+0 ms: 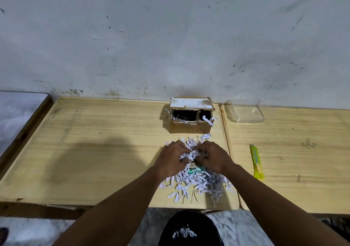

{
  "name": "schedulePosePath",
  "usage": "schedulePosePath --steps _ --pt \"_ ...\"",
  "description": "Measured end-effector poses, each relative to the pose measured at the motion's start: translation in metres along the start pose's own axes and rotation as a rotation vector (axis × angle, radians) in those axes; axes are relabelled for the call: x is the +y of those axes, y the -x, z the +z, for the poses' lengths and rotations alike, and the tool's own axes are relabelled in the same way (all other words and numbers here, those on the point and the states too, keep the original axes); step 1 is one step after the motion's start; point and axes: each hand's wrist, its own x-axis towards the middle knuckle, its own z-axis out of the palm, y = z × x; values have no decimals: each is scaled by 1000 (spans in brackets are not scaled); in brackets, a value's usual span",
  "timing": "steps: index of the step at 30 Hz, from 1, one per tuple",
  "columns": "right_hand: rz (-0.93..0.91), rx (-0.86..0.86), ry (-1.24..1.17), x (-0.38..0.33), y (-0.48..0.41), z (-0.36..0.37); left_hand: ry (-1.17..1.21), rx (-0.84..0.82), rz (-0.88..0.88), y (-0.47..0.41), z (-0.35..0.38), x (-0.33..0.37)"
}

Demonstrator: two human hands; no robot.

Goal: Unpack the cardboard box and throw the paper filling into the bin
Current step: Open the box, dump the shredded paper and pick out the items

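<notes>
No legible writing on the cardboard box [190, 119], open at the wall w/ a few strips left inside. Left hand [170, 159] & right hand [213, 157] both clench shredded paper [193, 181] heaped mid wooden table [94, 141], half-hiding a teal item [195, 169], ID unclear. Black bin [190, 228] below on marble floor holds some shreds; yellow utility knife [256, 160] & clear plastic tray [245, 112] on adjoining table.

— Where does the box [190, 115] stand?
— At the table's [94, 141] far edge, against the wall [170, 37]; the paper strips [195, 179] lie nearer, under both hands.
— And right of those?
— A cutter [256, 161] nearer, a tray [245, 112] farther. The bin [189, 228] sits below the near edge.
</notes>
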Motion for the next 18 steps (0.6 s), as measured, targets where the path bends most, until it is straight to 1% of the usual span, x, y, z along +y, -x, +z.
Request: schedulePosePath --steps 2,4,8,10,11,13,15,17,18 --pt "84 26 -135 2 -8 -5 53 65 -54 -8 -3 -3" --pt "111 72 -220 8 -15 -10 56 102 -119 -16 -9 -14" --pt "171 257 -154 21 -19 -18 23 135 -203 -23 -20 -37" --pt "171 293 -57 21 -13 -18 -42 150 -166 -19 -23 -38" --pt "135 295 1 21 -10 -14 -57 155 -109 -16 -23 -35" --pt "50 257 34 17 -5 -6 -86 100 19 -5 -22 -29" --pt "-9 134 64 15 -4 2 -165 12 95 4 -17 -25" --pt "-38 56 109 15 -7 7 -209 -50 68 11 -11 -27" --pt "-37 64 95 15 -9 6 -211 -55 36 13 -8 -29"
